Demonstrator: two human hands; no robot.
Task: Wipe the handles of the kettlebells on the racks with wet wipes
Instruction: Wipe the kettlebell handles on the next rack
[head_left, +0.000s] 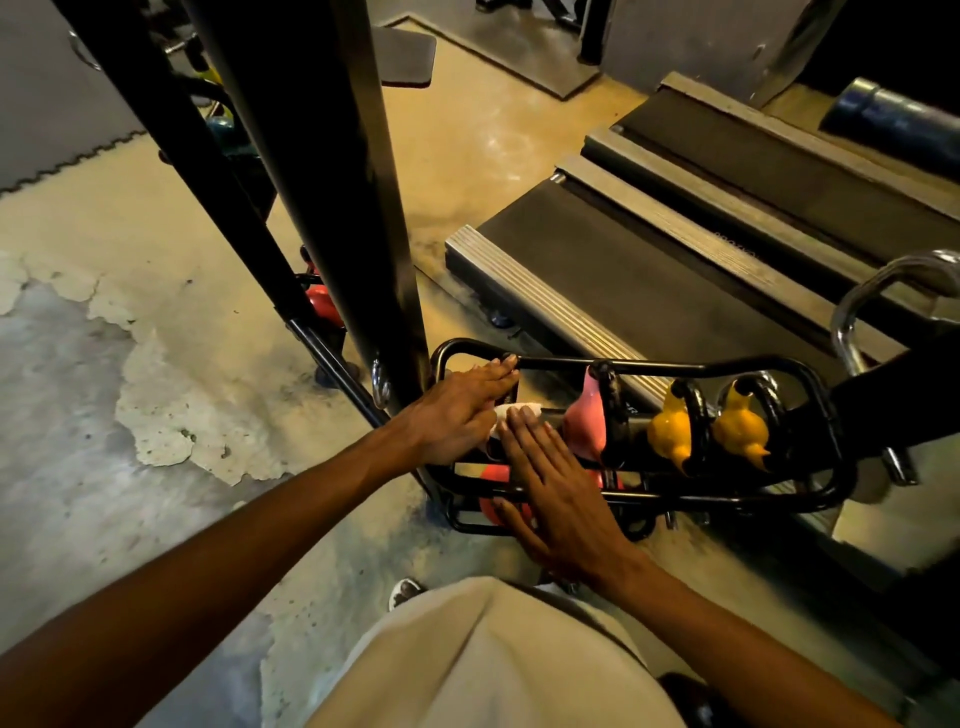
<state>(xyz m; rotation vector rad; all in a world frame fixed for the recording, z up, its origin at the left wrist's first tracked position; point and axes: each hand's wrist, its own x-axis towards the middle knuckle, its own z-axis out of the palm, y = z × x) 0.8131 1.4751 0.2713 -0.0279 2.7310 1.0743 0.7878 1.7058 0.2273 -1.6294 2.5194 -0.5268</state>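
Head view: two flat, released hands, left hand (457, 415) and right hand (556, 493), one wipe (511, 413), two yellow kettlebells (672, 431).

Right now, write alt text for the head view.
Two hands, left hand and right hand, reach flat over a white wipe on a black rack holding pink kettlebell and yellow kettlebells, beside a treadmill.

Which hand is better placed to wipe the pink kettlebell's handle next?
Probably the right hand: its fingertips lie on the white wipe, right beside the pink kettlebell. The left hand sits farther away.
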